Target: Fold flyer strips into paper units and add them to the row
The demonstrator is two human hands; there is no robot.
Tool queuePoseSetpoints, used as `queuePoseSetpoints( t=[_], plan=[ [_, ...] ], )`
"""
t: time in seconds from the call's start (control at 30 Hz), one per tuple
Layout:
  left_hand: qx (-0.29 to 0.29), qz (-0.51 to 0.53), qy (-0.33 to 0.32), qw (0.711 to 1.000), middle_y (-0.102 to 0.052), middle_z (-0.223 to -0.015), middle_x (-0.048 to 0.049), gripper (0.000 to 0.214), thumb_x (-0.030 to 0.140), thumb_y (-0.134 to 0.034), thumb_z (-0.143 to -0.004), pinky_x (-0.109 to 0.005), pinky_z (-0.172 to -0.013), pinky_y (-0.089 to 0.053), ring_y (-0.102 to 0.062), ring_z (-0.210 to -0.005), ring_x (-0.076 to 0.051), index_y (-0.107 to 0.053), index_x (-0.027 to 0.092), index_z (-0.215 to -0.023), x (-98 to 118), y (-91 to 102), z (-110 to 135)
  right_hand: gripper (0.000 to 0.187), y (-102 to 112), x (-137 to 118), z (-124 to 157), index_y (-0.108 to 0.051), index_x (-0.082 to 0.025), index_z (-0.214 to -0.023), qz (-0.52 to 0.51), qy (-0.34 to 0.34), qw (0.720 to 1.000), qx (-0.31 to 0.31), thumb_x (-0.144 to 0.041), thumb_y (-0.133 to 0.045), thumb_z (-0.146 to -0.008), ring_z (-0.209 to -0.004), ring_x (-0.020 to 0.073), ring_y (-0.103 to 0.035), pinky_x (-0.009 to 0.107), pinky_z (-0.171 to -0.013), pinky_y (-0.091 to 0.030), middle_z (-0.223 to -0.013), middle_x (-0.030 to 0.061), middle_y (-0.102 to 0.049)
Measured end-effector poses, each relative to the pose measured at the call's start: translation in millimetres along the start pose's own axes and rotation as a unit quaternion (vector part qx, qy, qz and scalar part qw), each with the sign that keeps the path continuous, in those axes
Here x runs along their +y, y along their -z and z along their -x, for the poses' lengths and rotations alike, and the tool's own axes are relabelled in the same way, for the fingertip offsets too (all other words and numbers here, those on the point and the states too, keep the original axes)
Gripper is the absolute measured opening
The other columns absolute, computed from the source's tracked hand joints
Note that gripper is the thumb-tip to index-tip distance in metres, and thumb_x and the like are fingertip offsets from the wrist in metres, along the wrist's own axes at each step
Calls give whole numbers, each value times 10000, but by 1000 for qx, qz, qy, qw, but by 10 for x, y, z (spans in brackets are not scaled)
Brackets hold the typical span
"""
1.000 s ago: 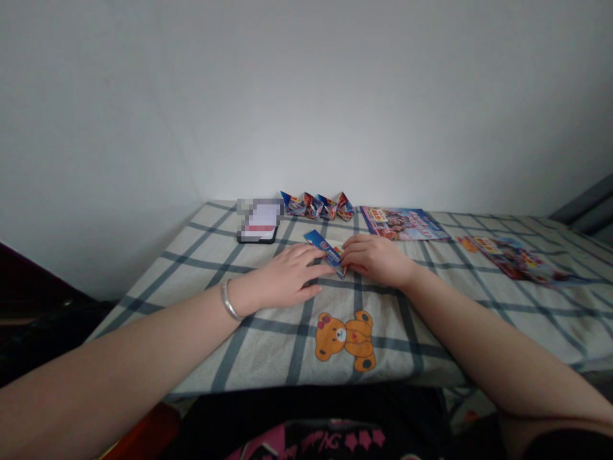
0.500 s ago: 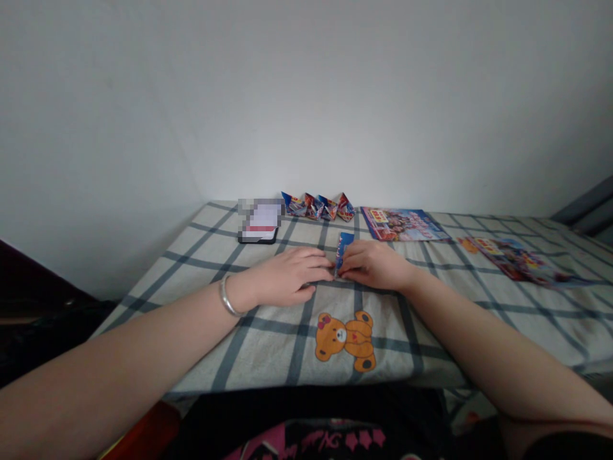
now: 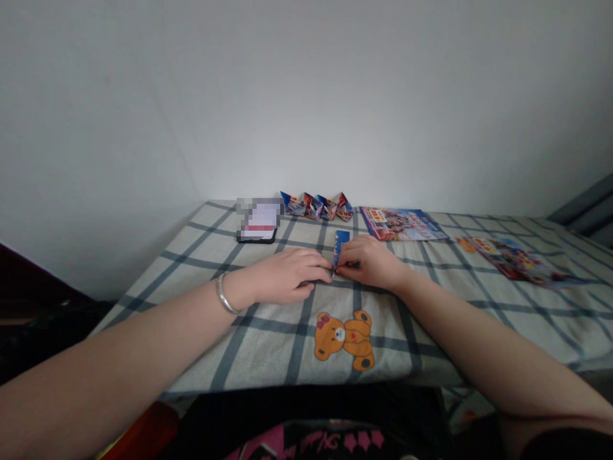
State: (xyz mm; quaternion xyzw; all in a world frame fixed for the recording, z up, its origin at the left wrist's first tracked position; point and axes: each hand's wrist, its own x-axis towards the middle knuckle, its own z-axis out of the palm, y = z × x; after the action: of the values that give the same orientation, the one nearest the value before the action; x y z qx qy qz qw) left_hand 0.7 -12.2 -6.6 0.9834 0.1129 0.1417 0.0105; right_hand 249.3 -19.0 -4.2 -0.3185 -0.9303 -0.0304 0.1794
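A small blue strip of folded printed paper (image 3: pixel 341 244) lies on the checked cloth between my hands, its far end showing and its near end partly covered by fingers. My right hand (image 3: pixel 371 262) has thumb and fingers closed on the strip's near right part. From the other side, my left hand (image 3: pixel 292 275), with a silver bangle at the wrist, rests palm down. Its fingers are stretched out, and the fingertips reach the strip's lower left edge.
Behind the hands, several folded paper shapes (image 3: pixel 317 206) stand in a row by the wall. A phone (image 3: pixel 261 220) lies to their left. Two printed leaflets, one nearer the wall (image 3: pixel 402 223) and one farther right (image 3: pixel 520 259), lie on the checked tablecloth (image 3: pixel 258 345).
My right hand has shifted slightly left and up, its thumb and finger now pinched at the strip's near end. The left hand has hardly moved.
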Motion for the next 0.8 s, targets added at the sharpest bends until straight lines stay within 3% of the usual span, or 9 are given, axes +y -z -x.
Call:
queuePoseSetpoints(
  t=[0.47,0.67,0.8],
  plan=[
    [5,15,16,1000,-617,-1219,-80,305,225,-549,-884,-409,-1061,-407,-525,-1178,-232,-599,198,-1183,22,-15,-7,41,-152,96,-1,-661,-195,-811,-48,-37,998,17,-227,-679,-829,-825,177,-580,289,-766,-423,-817,28,-664],
    [-12,-31,54,998,-572,-1274,-97,412,375,-566,-914,-432,-1068,-369,-486,-1213,-264,-548,192,-1282,74,-70,-18,55,-173,127,1,-656,-195,-849,-54,-55,997,18,-192,-687,-804,-814,176,-568,285,-753,-418,-835,25,-659],
    [-6,-56,65,996,-567,-1261,-93,387,379,-555,-919,-411,-1049,-371,-486,-1198,-260,-567,192,-1257,119,-89,-39,88,-159,113,-3,-639,-192,-872,-48,-54,997,18,-183,-687,-799,-815,178,-561,283,-744,-415,-840,27,-650]
  ],
)
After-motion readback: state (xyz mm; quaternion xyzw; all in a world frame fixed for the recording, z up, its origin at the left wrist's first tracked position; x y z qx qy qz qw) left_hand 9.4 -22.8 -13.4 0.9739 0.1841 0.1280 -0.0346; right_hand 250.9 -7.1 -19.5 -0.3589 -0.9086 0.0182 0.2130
